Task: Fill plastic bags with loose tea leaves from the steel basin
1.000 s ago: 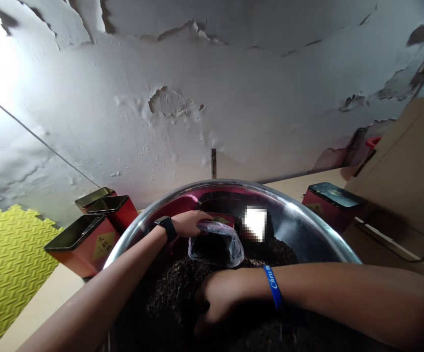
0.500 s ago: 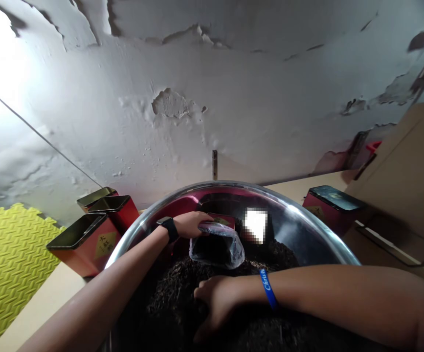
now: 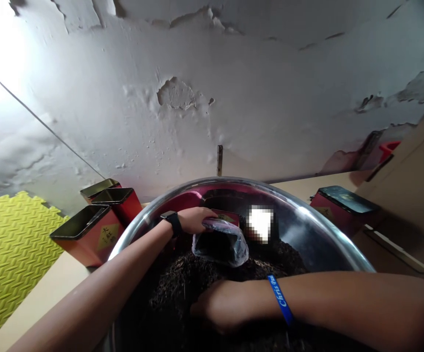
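The left hand (image 3: 195, 220) grips a plastic bag (image 3: 241, 250), fill unclear; the right hand (image 3: 224, 305), grip impossible to tell, is amid loose material (image 3: 171, 283) left in the basin (image 3: 307, 242).

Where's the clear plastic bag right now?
In the head view, the clear plastic bag is below mid-picture, inside the metal basin, with the left hand at its upper left edge and the right hand just below it.

Your left hand (image 3: 195, 220) grips the rim of a clear plastic bag (image 3: 241, 252), its mouth facing you, inside a metal basin (image 3: 323, 225). Your right hand (image 3: 224, 305) reaches into dark loose leaves (image 3: 175, 281), fingertips hidden. Red tins (image 3: 87, 244) stand left on the bench (image 3: 46, 298).
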`<state>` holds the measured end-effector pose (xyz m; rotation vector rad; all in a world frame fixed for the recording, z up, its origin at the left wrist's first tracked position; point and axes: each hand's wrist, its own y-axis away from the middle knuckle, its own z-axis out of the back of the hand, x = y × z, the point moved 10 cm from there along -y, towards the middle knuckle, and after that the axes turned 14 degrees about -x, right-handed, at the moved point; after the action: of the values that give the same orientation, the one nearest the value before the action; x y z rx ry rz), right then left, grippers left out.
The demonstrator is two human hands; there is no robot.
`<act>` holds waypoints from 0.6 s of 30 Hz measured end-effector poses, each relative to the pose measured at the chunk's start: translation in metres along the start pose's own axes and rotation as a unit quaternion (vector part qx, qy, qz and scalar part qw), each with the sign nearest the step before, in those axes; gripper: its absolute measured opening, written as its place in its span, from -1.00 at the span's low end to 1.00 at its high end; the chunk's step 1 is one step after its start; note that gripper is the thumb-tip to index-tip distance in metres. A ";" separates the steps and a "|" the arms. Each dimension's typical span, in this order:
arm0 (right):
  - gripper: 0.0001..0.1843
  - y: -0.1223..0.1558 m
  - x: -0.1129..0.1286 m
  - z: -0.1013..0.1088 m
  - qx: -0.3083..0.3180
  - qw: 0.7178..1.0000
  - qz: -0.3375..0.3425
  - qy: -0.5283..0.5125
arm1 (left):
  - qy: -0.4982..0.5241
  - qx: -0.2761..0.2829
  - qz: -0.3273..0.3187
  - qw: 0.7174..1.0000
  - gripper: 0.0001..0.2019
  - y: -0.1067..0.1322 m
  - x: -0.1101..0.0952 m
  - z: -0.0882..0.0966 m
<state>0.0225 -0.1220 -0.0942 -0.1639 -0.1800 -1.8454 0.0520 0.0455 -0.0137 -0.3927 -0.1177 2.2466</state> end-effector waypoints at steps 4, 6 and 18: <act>-0.58 0.002 0.004 0.001 0.014 0.999 0.042 0.029 | -0.003 -0.002 0.027 1.000 -0.53 0.001 0.004 0.001; -0.67 0.003 0.006 0.001 0.031 0.996 0.063 0.056 | -0.018 -0.011 0.046 0.999 -0.58 0.001 0.006 0.006; -0.64 -0.007 -0.012 0.084 -0.155 0.981 0.004 0.121 | -0.014 -0.004 0.108 0.994 -0.70 0.002 0.000 0.028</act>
<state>0.0207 -0.0916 -0.0151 -0.1535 0.2781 -1.8600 0.0416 0.0450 0.0120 -0.3930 -0.1033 2.4666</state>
